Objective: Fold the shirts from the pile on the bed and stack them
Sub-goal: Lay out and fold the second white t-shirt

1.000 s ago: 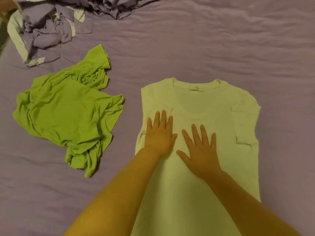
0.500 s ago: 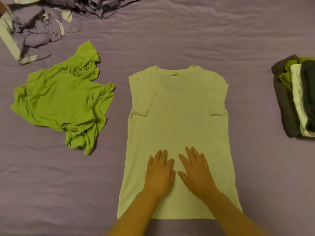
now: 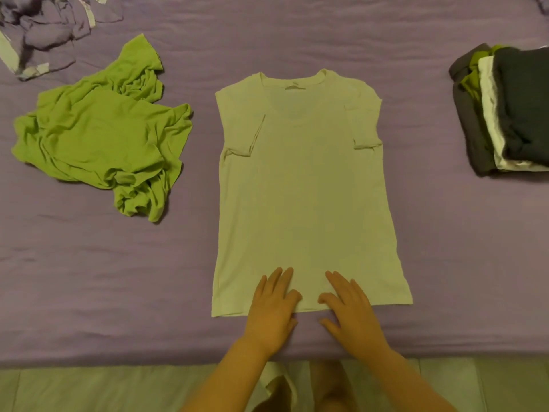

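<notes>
Both hands flat, fingers straight: left hand [image 3: 271,307], right hand [image 3: 352,310] on hem of pale cotton T-shirt [image 3: 303,188]. You pinch hem corners evenly, fold toward collar.

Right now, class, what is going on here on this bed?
A person is folding shirts. A pale shirt lies flat on the bed, sleeves tucked in. The left hand and right hand rest flat at its bottom hem. A crumpled green shirt waits on the left; a folded stack sits on the right.
</notes>
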Motion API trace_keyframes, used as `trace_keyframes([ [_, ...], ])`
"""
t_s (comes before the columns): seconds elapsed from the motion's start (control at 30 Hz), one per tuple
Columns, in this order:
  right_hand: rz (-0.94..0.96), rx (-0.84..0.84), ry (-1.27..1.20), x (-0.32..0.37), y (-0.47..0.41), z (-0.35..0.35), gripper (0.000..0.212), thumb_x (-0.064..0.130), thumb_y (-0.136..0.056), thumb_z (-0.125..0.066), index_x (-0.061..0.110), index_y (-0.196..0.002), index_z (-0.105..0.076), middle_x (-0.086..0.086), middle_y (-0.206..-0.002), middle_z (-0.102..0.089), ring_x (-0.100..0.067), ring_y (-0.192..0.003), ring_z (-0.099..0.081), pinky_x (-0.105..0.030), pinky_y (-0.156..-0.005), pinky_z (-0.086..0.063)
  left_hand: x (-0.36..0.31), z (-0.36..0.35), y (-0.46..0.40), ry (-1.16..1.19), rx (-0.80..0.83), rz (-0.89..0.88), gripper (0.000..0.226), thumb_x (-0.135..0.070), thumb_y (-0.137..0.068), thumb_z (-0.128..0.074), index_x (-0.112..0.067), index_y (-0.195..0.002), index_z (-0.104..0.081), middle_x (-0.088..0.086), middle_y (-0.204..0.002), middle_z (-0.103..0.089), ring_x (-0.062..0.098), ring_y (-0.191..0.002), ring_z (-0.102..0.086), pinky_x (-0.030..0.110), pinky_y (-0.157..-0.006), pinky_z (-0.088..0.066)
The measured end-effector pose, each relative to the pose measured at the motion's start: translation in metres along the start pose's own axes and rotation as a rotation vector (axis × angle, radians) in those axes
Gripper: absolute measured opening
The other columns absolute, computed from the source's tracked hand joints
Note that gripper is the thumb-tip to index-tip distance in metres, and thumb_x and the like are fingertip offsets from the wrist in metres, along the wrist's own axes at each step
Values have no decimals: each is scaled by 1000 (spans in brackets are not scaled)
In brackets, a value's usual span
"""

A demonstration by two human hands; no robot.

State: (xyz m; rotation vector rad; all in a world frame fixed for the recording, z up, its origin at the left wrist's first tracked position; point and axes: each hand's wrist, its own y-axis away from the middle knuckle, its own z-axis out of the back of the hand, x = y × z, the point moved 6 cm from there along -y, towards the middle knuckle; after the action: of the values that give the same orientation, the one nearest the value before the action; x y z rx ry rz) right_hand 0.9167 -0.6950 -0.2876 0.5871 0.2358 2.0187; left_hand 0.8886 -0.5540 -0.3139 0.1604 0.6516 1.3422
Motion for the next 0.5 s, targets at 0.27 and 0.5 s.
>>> trace_keyframes([
  [0.27,-73,-92,-73,-7,-17,5,23,20,-56,-90,20,-73,-73,-9,-106,-70,-28,-94,-68,-42,-78,-54,-6,30,-13,-93,-114,13,18,-31,-57,-86,-23,-63,-70,6,-112,-69,27,-101,-67,35,-78,-56],
  [0.5,-118,-8,-150,-46,-64,35,24,30,-100,-37,26,-112,-58,6,-101,-64,-15,-88,-60,-29,-80,-45,29,65,-53,214,-41,95,22,-15,-92,-43,-16,-111,-56,3,-102,-62,20,-90,-55,35,-75,-45],
])
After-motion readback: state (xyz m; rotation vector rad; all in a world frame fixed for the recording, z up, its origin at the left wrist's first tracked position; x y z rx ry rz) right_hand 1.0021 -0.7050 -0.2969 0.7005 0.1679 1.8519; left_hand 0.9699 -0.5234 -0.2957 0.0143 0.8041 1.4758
